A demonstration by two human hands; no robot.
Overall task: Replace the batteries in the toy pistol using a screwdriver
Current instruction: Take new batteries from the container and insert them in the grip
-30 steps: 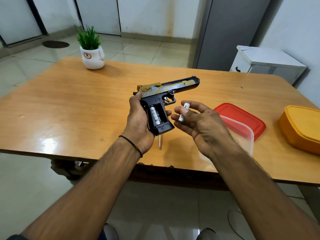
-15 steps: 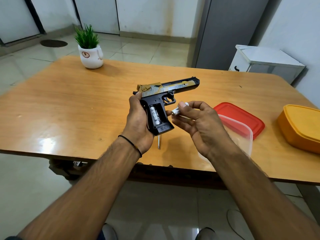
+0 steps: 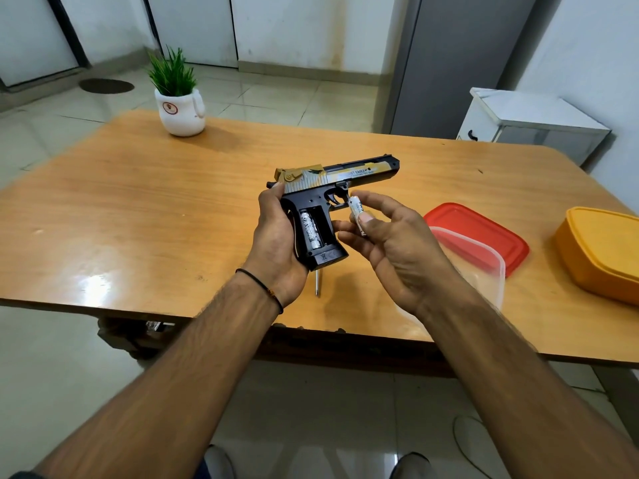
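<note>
I'm midway through the refill. The toy pistol (image 3: 313,188) sits at the centre of the frame, raised above the worktop (image 3: 155,209), with my left hand (image 3: 276,236) wrapped round the back of its grip so the open battery bay faces me. The seated battery (image 3: 308,229), a white cylinder with dark print, already lies in the bay's left slot; the slot to its right looks dark and empty. My right hand (image 3: 397,250) pinches the loose battery (image 3: 356,209) between thumb and fingertips just right of the trigger guard, plus mark uppermost, near the bay but not touching it. As I judge it, the next move is to tip that cell down into the free slot and press it flat, matching polarity to contacts I can't make out from here. The pistol is hard moulded plastic, with a matte black frame and a shiny gold-and-silver slide. The cells are smooth and could slip. The screwdriver (image 3: 317,281) shows only a thin steel shaft below the grip, lying on the glossy wood.
</note>
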